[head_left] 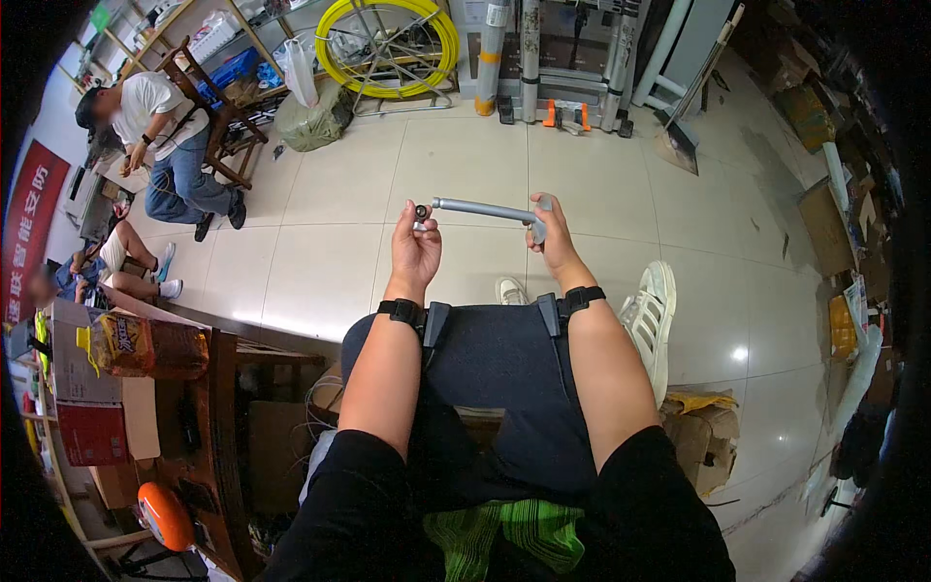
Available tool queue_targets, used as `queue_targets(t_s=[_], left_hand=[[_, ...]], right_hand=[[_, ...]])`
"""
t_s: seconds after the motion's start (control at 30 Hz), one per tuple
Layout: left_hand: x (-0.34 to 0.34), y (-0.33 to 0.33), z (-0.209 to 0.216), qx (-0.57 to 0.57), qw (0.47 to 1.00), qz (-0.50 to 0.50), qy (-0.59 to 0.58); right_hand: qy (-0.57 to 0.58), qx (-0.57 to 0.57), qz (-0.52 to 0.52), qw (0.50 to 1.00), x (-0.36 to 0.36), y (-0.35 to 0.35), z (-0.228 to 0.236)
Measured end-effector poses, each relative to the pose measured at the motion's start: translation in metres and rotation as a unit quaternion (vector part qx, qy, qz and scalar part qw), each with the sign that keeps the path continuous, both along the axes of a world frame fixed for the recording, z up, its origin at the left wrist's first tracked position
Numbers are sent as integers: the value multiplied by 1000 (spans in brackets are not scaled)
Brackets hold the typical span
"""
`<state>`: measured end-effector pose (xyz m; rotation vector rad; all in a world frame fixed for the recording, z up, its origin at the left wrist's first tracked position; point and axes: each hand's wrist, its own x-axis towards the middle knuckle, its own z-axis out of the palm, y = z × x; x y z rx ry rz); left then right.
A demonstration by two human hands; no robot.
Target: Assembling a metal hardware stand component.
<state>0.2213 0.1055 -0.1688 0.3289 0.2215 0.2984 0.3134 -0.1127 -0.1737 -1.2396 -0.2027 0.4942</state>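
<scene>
Both my hands are raised over my lap. My right hand (553, 238) is closed round the wide end of a grey metal bracket arm (480, 208). Its straight tube points left, slightly tilted, toward my other hand. Between the thumb and fingers of my left hand (416, 250) is a small round fitting (421, 212), dark with a silvery part; its exact kind is too small to tell. A short gap separates the tube's tip from this fitting. Black straps with small dark blocks circle both my wrists.
A wooden table (221, 436) at left bears a bottle of reddish-brown drink (145, 345) and an orange rounded object (165, 516). Two people sit at far left. A yellow cable reel (388, 48) and a folded ladder (572, 58) stand ahead. A torn cardboard box (700, 441) lies right.
</scene>
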Motion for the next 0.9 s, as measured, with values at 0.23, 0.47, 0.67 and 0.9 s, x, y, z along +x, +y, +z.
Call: queue_targets(t_s=[0.23, 0.47, 0.67, 0.9], left_hand=[[1, -3, 2, 23, 999, 25, -22], [4, -10, 5, 73, 997, 28, 20], [-5, 8, -5, 184, 982, 48, -8], [11, -17, -5, 266, 961, 26, 71]], right_hand=[[7, 19, 17, 1000, -2, 1, 4], [-16, -15, 11, 1000, -3, -2, 3], [-40, -50, -2, 998, -9, 13, 10], [-38, -89, -4, 995, -1, -8, 0]])
